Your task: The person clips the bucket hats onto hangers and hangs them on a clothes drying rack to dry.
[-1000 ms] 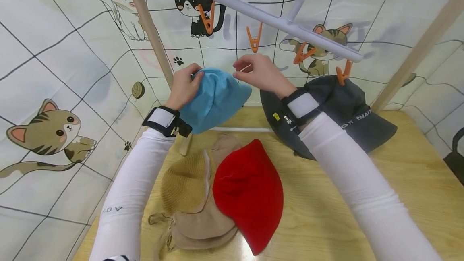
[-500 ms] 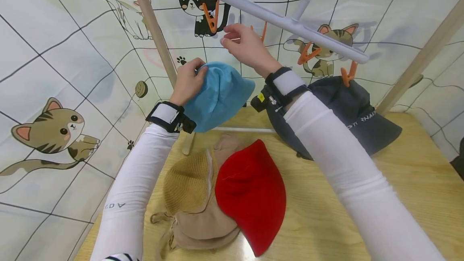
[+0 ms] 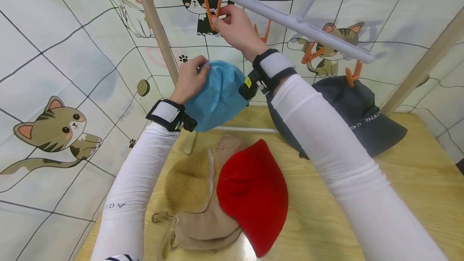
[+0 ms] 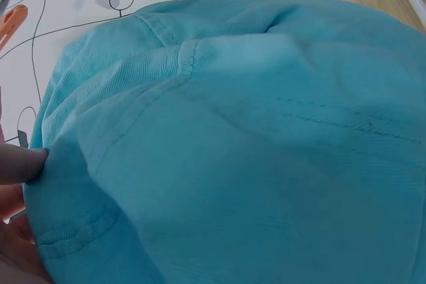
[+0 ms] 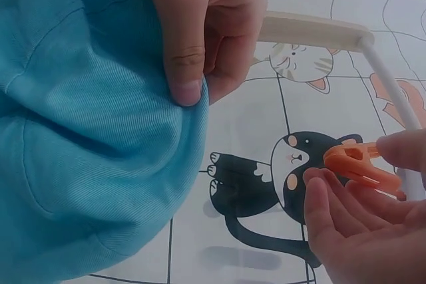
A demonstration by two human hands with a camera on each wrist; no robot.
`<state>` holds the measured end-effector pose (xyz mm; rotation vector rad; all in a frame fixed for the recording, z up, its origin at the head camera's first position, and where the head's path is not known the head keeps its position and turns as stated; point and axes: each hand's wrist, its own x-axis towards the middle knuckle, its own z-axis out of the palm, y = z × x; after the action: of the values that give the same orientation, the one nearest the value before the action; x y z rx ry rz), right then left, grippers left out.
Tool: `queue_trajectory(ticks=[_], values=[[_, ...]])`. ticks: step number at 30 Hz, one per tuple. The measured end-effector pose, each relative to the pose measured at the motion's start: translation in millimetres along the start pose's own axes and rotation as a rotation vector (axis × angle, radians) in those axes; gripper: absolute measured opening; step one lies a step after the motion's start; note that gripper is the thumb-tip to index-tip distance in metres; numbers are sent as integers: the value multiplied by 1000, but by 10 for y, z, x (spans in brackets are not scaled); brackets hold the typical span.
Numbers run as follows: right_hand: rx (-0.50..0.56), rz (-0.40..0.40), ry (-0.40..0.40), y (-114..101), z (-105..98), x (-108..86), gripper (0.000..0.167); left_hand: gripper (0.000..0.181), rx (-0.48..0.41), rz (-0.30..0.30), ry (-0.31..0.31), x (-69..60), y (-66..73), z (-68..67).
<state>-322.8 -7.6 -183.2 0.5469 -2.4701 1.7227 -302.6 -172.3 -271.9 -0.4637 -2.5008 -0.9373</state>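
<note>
A light blue bucket hat (image 3: 218,96) hangs from my left hand (image 3: 191,79), which pinches its crown edge between thumb and fingers. The hat's cloth fills most of the left wrist view, with the left thumb (image 4: 23,164) at its edge. Up and to the right, my right hand (image 3: 237,29) has thumb and fingers about an orange clothespin (image 5: 359,164) that hangs below the white rack. In the right wrist view the thumb touches one end of the clothespin, the curled fingers lying under it. Part of the hat is hidden behind the right wrist's camera.
A dark bucket hat (image 3: 348,100) hangs from another orange clothespin (image 3: 353,74) at right. On the wooden table lie a red hat (image 3: 253,196), a tan knit hat (image 3: 190,182) and a beige hat (image 3: 206,228). The rack's white bars (image 3: 268,9) cross above the hands.
My right hand has moved up and left from beside the blue hat to the left orange clothespin. The left hand still holds the hat, nearly in place.
</note>
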Motion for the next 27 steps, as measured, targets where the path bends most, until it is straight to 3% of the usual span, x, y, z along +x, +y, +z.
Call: queue_trajectory(ticks=[9, 18, 27], values=[[247, 82, -20, -54, -16, 39, 30, 20, 5, 23, -8, 14, -11, -46], [213, 96, -103, -15, -33, 23, 30, 21, 14, 22, -8, 21, 10, -84], [242, 98, -61, 191, 70, -4, 21, 21, -3, 18, 0, 26, 73, -61]])
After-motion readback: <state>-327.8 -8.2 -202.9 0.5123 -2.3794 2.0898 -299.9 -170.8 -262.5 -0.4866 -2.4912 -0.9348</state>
